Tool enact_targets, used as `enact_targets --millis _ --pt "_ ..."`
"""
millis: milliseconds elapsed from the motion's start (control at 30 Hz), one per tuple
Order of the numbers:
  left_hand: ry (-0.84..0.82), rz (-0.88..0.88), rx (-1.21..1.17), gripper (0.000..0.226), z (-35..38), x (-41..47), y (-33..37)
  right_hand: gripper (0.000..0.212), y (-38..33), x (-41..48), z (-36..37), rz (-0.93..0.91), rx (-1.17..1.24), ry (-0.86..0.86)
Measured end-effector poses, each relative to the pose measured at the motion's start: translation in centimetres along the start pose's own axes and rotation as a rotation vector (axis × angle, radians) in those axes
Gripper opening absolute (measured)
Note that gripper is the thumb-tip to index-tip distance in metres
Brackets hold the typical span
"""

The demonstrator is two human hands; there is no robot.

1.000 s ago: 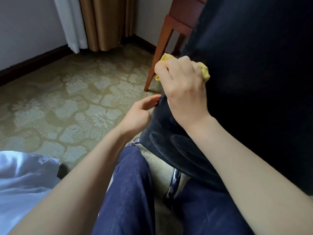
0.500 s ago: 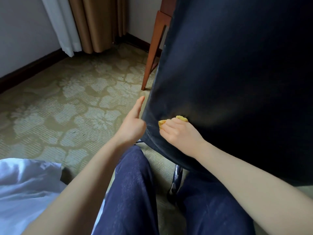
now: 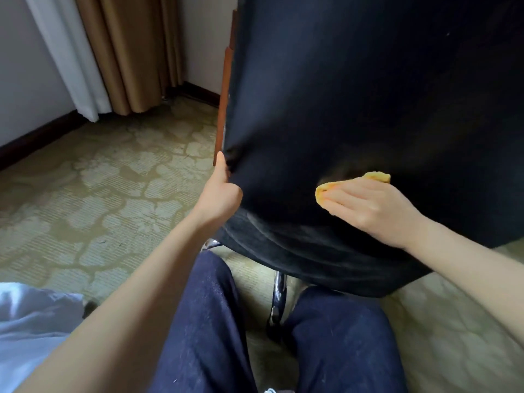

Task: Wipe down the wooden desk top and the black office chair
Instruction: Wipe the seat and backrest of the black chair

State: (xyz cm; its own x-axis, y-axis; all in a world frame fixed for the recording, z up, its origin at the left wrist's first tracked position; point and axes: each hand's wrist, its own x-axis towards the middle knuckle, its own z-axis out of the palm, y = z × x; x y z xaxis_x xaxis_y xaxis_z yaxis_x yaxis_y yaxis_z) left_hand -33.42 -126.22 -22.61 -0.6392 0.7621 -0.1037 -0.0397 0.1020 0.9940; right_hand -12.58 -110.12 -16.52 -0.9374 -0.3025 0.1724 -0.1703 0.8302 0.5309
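Note:
The black office chair (image 3: 354,95) fills the upper right, its backrest facing me. My left hand (image 3: 219,191) grips the backrest's left edge, thumb up along it. My right hand (image 3: 371,208) lies flat on the lower back of the chair and presses a yellow cloth (image 3: 374,176) against it; the cloth peeks out past the fingers. Only a reddish wooden desk leg (image 3: 225,103) shows behind the chair's left edge; the desk top is hidden.
A chrome chair base leg (image 3: 278,299) stands between my knees in dark blue trousers. Patterned green carpet (image 3: 99,188) spreads to the left. Tan and white curtains (image 3: 124,52) hang in the far corner. A pale blue garment (image 3: 31,330) lies at lower left.
My right hand slid the cloth down the backrest, then to the right along its lower part. My left hand closed on the chair's left edge. The view moved closer to the chair.

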Motion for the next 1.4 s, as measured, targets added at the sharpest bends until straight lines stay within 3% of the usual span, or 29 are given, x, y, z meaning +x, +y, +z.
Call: enact_targets --millis 267,400,600,800,933,1000,1067,1267,1400 --pt "0.047 -0.04 0.047 0.087 -1.8 0.2 0.7 0.027 -0.2 8.2 -1.5 0.275 -0.09 0.412" --pt "0.106 -0.083 0.168 0.087 -4.0 1.6 1.9 0.028 -1.5 13.1 0.7 0.291 -0.191 0.469" --pt "0.165 0.038 0.408 0.082 -5.9 3.3 2.6 0.027 -3.5 16.9 5.8 0.176 -0.221 0.34" --pt "0.04 0.052 0.317 0.092 -7.3 5.4 1.8 0.013 -7.1 19.6 11.3 0.219 -0.008 -0.05" --pt "-0.057 0.055 0.261 0.097 -7.3 5.7 0.7 0.026 -9.5 17.8 14.1 0.078 -0.131 -0.397" --pt "-0.065 0.046 0.217 0.096 -6.7 5.5 0.1 0.016 -9.9 16.5 14.0 0.041 -0.194 -0.548" --pt "-0.067 0.033 0.194 0.095 -5.9 5.3 -0.3 0.021 -10.2 14.5 14.9 -0.014 -0.128 -0.62" --pt "-0.095 -0.011 0.194 0.096 -4.4 4.5 -0.4 0.022 -9.5 8.1 13.4 -0.141 -0.021 -0.649" --pt "-0.061 -0.017 0.21 0.099 -3.6 3.5 0.1 0.021 -7.4 4.9 10.6 -0.086 -0.063 -0.527"
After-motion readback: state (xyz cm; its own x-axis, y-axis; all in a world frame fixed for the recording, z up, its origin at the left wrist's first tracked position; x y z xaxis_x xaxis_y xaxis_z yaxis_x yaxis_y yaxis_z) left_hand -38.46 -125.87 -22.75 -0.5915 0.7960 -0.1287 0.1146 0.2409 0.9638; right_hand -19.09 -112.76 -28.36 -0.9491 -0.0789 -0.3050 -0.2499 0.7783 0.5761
